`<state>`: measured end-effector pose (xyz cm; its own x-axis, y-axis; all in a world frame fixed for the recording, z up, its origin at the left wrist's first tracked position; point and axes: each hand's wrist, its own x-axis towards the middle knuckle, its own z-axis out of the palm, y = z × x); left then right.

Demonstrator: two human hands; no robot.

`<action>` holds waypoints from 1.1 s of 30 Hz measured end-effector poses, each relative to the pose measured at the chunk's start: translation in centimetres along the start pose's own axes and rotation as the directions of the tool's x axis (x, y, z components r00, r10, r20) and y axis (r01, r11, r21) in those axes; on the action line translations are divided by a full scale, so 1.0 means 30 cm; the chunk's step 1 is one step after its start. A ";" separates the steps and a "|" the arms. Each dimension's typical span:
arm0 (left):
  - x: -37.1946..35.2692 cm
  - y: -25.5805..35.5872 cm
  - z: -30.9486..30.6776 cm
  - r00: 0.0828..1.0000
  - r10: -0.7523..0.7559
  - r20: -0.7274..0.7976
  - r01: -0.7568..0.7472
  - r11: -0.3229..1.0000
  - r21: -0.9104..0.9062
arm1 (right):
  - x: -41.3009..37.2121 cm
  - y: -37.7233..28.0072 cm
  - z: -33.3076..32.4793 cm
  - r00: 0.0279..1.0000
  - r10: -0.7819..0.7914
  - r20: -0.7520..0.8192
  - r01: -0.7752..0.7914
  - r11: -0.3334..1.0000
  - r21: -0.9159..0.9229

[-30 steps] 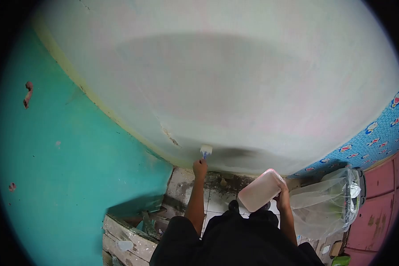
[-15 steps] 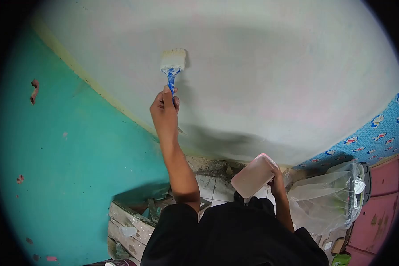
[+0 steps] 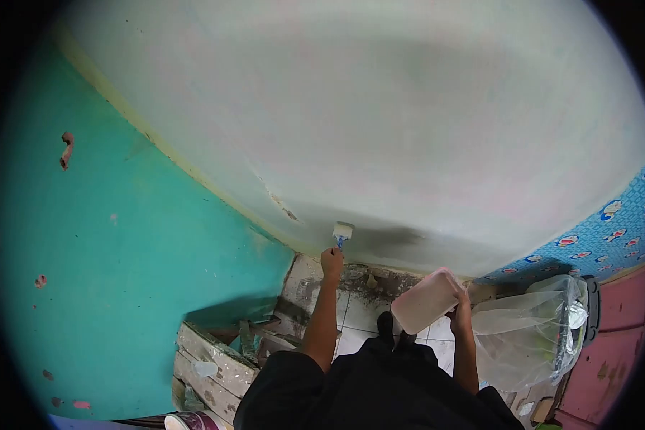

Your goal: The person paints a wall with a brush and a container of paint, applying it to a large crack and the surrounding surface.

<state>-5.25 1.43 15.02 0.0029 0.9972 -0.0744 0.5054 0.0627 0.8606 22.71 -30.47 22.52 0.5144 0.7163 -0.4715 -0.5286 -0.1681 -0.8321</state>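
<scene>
My left hand (image 3: 332, 262) is closed around the blue handle of a paintbrush (image 3: 342, 231). The brush's broad bristles are coated in white and point up at the lower part of the white wall (image 3: 408, 129). At the right, my right hand (image 3: 462, 304) grips the edge of a pale pink rectangular plastic container (image 3: 426, 299), held tilted over the floor in front of my body. Some of the fingers of that hand are hidden behind the container. A scraped, damaged streak (image 3: 287, 213) marks the wall up and left of the brush.
A green wall (image 3: 136, 258) meets the white one at the left. Worn wooden crates (image 3: 211, 365) stand below it, with a paint bucket (image 3: 186, 421) at the bottom edge. To the right are a plastic-lined bin (image 3: 530, 330) and a pink door (image 3: 616, 337). White floor tiles (image 3: 358, 312) show near my feet.
My left hand has brought the paintbrush from high on the white wall down and to the right, near the wall's base. My right hand still holds the container, slightly lower and further right in view.
</scene>
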 end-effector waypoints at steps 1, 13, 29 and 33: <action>0.013 0.041 -0.015 0.999 0.039 -0.013 -0.039 0.999 -0.028 | 0.000 0.003 -0.009 1.000 -0.001 0.015 0.001 1.000 -0.001; -0.193 1.181 -0.476 0.922 0.327 -0.205 -0.367 0.909 -0.199 | 0.006 0.023 0.038 0.993 0.025 0.117 -0.020 0.999 -0.044; -0.146 0.308 0.116 0.948 0.240 -0.209 -0.262 0.962 -0.081 | -0.031 0.055 -0.148 0.997 0.060 0.050 -0.060 0.998 -0.006; -0.110 0.156 0.148 0.989 0.112 -0.101 -0.105 0.992 0.071 | -0.063 0.022 -0.172 0.998 0.043 0.045 -0.041 0.999 -0.036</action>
<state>0.92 -1.73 17.06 -0.0279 0.9969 0.0734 0.5623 -0.0451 0.8257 24.87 -35.43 21.37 0.4606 0.7381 -0.4929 -0.5248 -0.2214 -0.8219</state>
